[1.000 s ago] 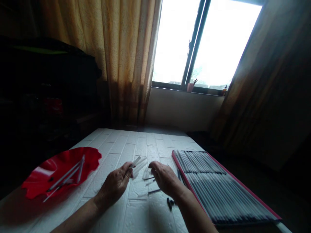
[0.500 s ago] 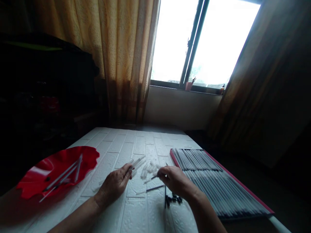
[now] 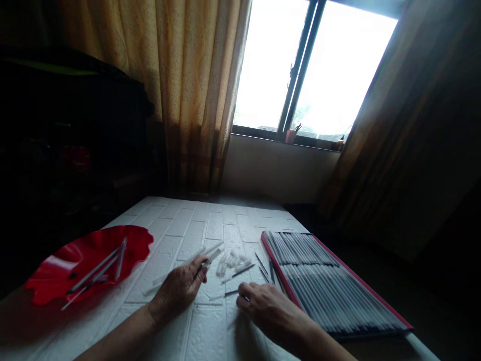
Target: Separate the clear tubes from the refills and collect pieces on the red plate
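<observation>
My left hand [image 3: 184, 283] is closed around a few clear plastic pen barrels [image 3: 213, 252], which point away to the upper right. More clear barrels [image 3: 160, 282] lie on the table beside and behind it. Low over the table, my right hand [image 3: 265, 307] has its fingers curled together; whatever is between them is hidden. A dark pen refill [image 3: 231, 293] lies by its fingertips, and another refill [image 3: 243, 271] rests just beyond. Short clear plastic pieces [image 3: 233, 260] form a small pile between the hands.
On the left stands a red wavy-rimmed bowl [image 3: 130, 231] with pens and pen parts. A red-edged box [image 3: 268, 250] of pens in two rows lies on the right, with dark thin refills [image 3: 263, 268] along its left side. The table [image 3: 210, 321] has a white brick pattern.
My right hand has moved down toward me, leaving a refill by the clear pieces. It now covers the spot where small black caps lay. My left hand stays nearly in place, holding barrels.
</observation>
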Tool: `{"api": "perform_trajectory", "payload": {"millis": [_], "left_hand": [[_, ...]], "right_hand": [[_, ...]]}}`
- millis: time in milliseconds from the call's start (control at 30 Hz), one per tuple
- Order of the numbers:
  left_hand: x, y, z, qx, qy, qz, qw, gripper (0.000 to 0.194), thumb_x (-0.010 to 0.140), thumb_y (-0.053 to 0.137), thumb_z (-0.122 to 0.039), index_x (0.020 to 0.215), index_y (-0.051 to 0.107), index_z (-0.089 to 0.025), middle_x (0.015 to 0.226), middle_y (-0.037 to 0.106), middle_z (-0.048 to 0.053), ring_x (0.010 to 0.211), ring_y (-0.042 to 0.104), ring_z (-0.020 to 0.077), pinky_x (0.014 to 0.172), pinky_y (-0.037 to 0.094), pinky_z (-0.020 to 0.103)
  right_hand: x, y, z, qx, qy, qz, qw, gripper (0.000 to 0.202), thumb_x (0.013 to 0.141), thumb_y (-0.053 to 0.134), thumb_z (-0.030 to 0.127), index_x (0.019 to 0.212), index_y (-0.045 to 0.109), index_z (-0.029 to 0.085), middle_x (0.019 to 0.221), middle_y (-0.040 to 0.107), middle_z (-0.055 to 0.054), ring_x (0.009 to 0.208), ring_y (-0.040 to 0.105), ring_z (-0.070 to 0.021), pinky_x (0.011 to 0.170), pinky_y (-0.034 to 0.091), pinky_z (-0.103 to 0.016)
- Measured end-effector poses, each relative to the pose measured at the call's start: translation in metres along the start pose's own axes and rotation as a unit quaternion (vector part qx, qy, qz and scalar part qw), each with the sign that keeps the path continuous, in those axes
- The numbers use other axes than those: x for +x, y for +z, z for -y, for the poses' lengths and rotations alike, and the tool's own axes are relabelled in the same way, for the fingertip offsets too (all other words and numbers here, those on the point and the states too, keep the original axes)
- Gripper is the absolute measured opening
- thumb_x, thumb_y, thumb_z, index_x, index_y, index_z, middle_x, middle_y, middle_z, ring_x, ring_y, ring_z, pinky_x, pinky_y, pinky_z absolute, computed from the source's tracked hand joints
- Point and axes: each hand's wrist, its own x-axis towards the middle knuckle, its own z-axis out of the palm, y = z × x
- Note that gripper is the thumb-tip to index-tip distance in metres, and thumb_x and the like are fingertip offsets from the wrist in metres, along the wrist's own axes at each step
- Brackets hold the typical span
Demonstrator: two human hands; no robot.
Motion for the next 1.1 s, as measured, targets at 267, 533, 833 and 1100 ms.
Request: {"api": "perform_trajectory", "payload": {"millis": [267, 533, 833, 1100], "left_hand": [[-0.003, -0.004, -0.010, -0.001, 0.042, 0.009, 0.999, 0.016, 0.094, 0.033, -0.028, 0.095, 0.048, -0.023, 0.077, 0.071, -0.002, 0.062, 0.067, 0.0132, 0.059, 0.048, 0.021], [-0.006, -0.002, -0.020, 0.008, 0.079, 0.041, 0.996, 0.016, 0.095, 0.032, -0.025, 0.089, 0.046, -0.024, 0.071, 0.069, -0.003, 0.059, 0.067, 0.0137, 0.056, 0.047, 0.021], [-0.007, -0.002, -0.021, 0.006, 0.077, 0.046, 0.996, 0.011, 0.094, 0.034, -0.024, 0.091, 0.044, -0.024, 0.078, 0.073, -0.002, 0.068, 0.070, 0.0156, 0.060, 0.048, 0.022], [-0.005, -0.005, -0.025, 0.002, 0.075, 0.044, 0.996, 0.013, 0.094, 0.034, -0.025, 0.090, 0.046, -0.024, 0.076, 0.072, -0.001, 0.066, 0.069, 0.0154, 0.060, 0.048, 0.023]], "right_hand": [[0.015, 0.006, -0.015, 0.300, 0.153, -0.337, 0.879, 0.013, 0.094, 0.039, 0.016, 0.098, 0.051, 0.019, 0.077, 0.062, -0.002, 0.059, 0.059, -0.0125, 0.054, 0.045, -0.023], [0.042, -0.011, -0.005, 0.593, 0.213, -0.539, 0.560, 0.013, 0.087, 0.056, 0.029, 0.095, 0.052, 0.020, 0.084, 0.065, -0.002, 0.061, 0.062, -0.0111, 0.046, 0.048, -0.019], [0.047, -0.009, 0.003, 0.595, 0.217, -0.525, 0.568, 0.013, 0.085, 0.057, 0.029, 0.094, 0.054, 0.020, 0.082, 0.066, -0.002, 0.059, 0.061, -0.0112, 0.045, 0.048, -0.019], [0.037, -0.011, -0.003, 0.564, 0.234, -0.291, 0.737, 0.022, 0.080, 0.058, 0.027, 0.099, 0.064, 0.018, 0.091, 0.071, -0.007, 0.075, 0.067, -0.0178, 0.062, 0.053, -0.027]]}}
